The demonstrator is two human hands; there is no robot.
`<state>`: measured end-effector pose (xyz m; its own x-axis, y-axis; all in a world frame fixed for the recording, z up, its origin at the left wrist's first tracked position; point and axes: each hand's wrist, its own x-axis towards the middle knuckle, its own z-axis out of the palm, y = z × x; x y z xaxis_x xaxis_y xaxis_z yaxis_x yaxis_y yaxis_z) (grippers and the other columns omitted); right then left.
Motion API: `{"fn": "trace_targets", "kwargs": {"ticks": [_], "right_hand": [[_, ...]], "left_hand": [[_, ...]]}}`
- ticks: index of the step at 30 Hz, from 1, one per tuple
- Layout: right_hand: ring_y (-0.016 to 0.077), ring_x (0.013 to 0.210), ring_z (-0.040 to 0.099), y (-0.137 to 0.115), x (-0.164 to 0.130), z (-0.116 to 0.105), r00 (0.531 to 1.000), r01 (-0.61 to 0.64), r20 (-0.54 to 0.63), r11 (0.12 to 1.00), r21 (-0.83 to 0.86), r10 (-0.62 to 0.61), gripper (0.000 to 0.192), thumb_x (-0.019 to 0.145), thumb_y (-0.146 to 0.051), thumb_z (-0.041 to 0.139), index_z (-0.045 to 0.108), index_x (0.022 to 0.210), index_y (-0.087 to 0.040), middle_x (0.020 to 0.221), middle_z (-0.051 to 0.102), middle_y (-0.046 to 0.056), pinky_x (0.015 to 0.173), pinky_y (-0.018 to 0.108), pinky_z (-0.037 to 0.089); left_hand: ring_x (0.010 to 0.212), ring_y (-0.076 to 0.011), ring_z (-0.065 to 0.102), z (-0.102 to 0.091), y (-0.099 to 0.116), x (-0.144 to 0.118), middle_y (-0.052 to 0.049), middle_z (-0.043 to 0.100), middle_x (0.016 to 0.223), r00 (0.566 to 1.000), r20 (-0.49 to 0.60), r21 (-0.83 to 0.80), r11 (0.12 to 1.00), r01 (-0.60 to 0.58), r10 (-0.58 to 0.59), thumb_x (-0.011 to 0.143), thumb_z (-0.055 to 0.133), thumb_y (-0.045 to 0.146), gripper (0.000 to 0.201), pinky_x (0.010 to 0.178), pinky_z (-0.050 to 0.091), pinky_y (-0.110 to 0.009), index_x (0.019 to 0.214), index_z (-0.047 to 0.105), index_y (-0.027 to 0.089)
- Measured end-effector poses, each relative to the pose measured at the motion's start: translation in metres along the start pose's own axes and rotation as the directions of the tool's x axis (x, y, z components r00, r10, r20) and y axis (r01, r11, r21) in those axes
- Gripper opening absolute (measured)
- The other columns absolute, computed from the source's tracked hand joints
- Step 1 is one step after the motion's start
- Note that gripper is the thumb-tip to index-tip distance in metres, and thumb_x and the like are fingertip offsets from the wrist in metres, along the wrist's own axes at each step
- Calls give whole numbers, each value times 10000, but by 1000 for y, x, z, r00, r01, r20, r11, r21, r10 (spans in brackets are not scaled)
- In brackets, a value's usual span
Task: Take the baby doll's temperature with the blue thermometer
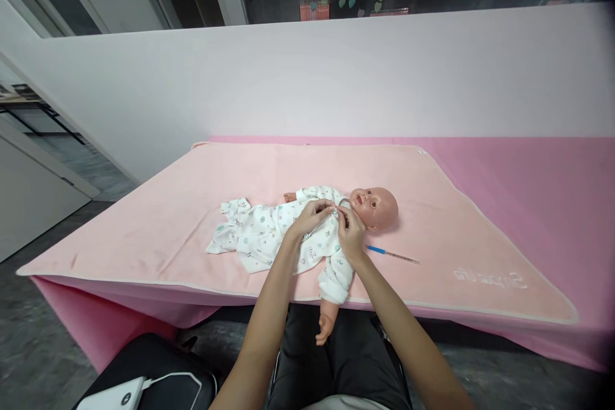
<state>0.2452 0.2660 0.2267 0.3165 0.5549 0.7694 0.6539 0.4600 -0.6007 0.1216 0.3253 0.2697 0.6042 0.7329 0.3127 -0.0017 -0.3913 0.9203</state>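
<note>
Pink blanket covers a table against a pale wall, and a doll in a printed white suit lies on its back at the middle, head to the right. Left hand and right hand both pinch the suit's collar just below the doll's chin. Blue-tipped pen lies just right of the doll's shoulder, and one doll arm hangs over the near edge.

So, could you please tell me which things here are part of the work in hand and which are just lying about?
In hand: left hand, right hand, baby doll, its white printed romper.
Lying about: blue-tipped thermometer, pink blanket, white device with cable.
</note>
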Motion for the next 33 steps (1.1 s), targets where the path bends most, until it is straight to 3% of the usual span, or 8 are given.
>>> {"fn": "trace_targets", "kwargs": {"ticks": [8, 16, 25, 33], "right_hand": [[165, 804, 637, -1, 0, -1, 999, 40, 18, 999, -9, -40, 249, 918, -259, 399, 636, 931, -184, 869, 690, 66, 749, 300, 502], [146, 782, 634, -3, 0, -1, 988, 155, -12, 988, -13, -155, 201, 899, -176, 431, 630, 926, -176, 843, 689, 53, 739, 268, 498], [149, 742, 636, -1, 0, 0, 994, 107, -37, 994, -7, -107, 172, 884, -181, 462, 631, 909, -164, 819, 685, 56, 698, 268, 510], [151, 759, 640, 0, 0, 0, 994, 92, -57, 996, 7, -91, 181, 887, -188, 450, 628, 904, -166, 825, 685, 59, 700, 274, 518]], "left_hand": [[838, -143, 559, 0, -4, 0, -49, 624, 868, 1000, 24, -36, 999, 16, -15, 821, 552, 399, 286, 798, 419, -243, 894, 622, 132], [806, -130, 531, -1, 0, -1, -32, 587, 827, 998, 55, -70, 997, 31, -27, 827, 541, 383, 264, 785, 398, -237, 848, 602, 127], [762, -113, 545, 2, 0, -6, -2, 578, 772, 998, -51, -208, 978, 19, -31, 782, 619, 294, 267, 743, 398, -223, 1005, 546, 167], [634, -69, 466, 1, 0, -6, 4, 566, 776, 998, -45, -163, 986, 26, -33, 742, 661, 306, 375, 623, 359, -196, 1070, 546, 165]]}}
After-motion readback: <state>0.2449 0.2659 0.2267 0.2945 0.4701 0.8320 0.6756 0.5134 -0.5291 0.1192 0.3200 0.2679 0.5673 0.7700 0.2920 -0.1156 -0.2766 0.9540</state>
